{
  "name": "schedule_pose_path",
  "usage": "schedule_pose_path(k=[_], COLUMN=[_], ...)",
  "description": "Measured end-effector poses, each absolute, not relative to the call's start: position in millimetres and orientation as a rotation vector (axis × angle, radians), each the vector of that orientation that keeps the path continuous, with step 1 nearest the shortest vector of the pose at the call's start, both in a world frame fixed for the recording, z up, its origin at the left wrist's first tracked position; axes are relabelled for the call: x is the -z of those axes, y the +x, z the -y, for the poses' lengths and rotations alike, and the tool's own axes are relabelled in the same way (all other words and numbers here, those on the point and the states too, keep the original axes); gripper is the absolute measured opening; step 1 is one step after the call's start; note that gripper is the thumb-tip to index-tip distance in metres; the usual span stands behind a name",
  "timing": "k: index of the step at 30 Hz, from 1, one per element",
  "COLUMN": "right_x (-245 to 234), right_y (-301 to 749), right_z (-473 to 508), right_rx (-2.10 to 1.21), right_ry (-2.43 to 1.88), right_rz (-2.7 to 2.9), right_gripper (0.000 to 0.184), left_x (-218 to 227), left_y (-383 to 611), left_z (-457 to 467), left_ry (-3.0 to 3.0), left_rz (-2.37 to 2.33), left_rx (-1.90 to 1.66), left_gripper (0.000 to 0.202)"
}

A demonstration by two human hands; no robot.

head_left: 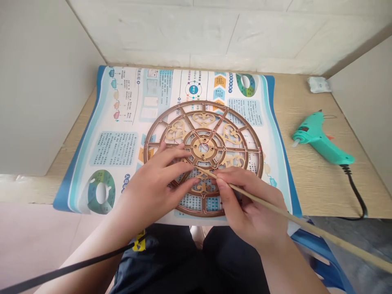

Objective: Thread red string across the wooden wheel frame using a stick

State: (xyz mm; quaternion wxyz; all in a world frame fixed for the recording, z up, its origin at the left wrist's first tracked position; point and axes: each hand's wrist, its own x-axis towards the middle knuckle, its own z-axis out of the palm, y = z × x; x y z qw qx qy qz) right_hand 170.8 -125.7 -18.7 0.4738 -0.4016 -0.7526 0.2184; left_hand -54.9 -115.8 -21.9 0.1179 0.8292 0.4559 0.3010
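Note:
A round brown fretwork wheel (245, 134) with pale gold scroll inlays lies flat on a printed poster (116, 122). My left hand (156, 183) rests on the wheel's lower left part, fingers stretched out and pressing on the spokes near the hub. My right hand (251, 208) pinches a long thin wooden stick (306, 222) like a pen. The stick's tip touches the wheel just below the hub, beside my left fingertips. Its far end runs off toward the lower right.
A teal hot glue gun (318, 139) with a black cord (357, 192) lies on the wooden tabletop (309, 183) to the right. A small white packet (318, 84) sits at the back right corner. White walls close in on three sides. A black strap (61, 271) crosses my lap.

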Motion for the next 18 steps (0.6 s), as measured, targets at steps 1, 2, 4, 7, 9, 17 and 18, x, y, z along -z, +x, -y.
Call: schedule_pose_path(k=[1, 2, 4, 7, 9, 17, 18], right_x=[19.7, 20.7, 22.2, 21.1, 18.2, 13.3, 13.4], right_y=[171.5, 172.2, 173.2, 173.0, 173.0, 201.1, 204.4], right_z=[126.3, 127.1, 128.7, 129.0, 126.6, 118.2, 118.9], right_rx=[-0.544, -0.555, -0.573, -0.592, -0.582, -0.475, -0.477], right_ry=[-0.985, -0.992, -1.005, -1.025, -1.052, -1.041, -1.067], right_rz=[1.842, 1.845, 1.857, 1.885, 1.897, 2.264, 2.27], right_gripper=[0.017, 0.019, 0.023, 0.027, 0.025, 0.029, 0.031], left_x=[21.4, 21.0, 20.2, 19.4, 18.8, 13.8, 13.3], left_y=[-54.6, -54.4, -53.8, -53.3, -53.3, -50.8, -50.2], left_z=[116.0, 116.3, 116.6, 116.8, 116.7, 114.2, 113.7], left_ry=[2.424, 2.42, 2.398, 2.369, 2.37, 2.37, 2.37], left_rz=[-1.341, -1.349, -1.367, -1.384, -1.388, -1.406, -1.41], left_rx=[-0.866, -0.85, -0.822, -0.795, -0.769, -0.673, -0.663], left_gripper=[0.01, 0.01, 0.011, 0.011, 0.011, 0.013, 0.013])
